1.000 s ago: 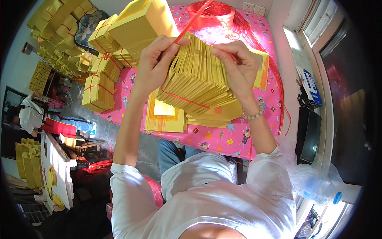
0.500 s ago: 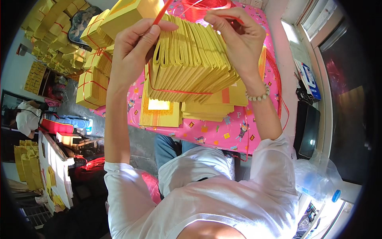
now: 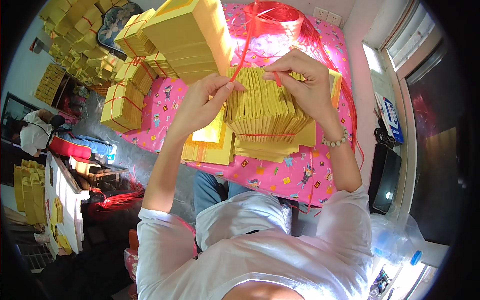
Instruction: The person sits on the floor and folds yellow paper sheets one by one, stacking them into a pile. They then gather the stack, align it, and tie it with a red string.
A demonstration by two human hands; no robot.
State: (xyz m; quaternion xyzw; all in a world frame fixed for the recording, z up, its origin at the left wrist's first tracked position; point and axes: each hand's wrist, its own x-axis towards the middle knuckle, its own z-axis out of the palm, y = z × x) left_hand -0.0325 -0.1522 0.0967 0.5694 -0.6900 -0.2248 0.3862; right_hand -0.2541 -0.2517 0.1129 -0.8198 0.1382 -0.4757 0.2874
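Compared w/ the picture half a sec before, both hands had come lower and nearer to each other, and the view sat more over the table, so the bundle (image 3: 265, 107) of yellow paper sheets showed more fully. The left hand (image 3: 202, 102) was closed, thumb and fingers pinching the red string (image 3: 243, 50) at the bundle's top left corner. The right hand (image 3: 307, 82) was closed too, pinching the same string on the top edge, a bit right of centre. Between them the string looked short and tight; I judge the tying was at the knot stage, w/ one turn already round the bundle, seen as a thin red line across its lower part. The bundle stood on edge on some flat yellow sheets (image 3: 272, 145), on the pink printed cloth (image 3: 280, 175) of the table, approx. in front of the chest. Its sheets ran up and away from the person, fanned a little at the top; the long axis of the stack went left to right. From the left hand the string rose up to the red spool (image 3: 277, 12) at the far side. Tied yellow stacks (image 3: 122, 102) lay well to the left.
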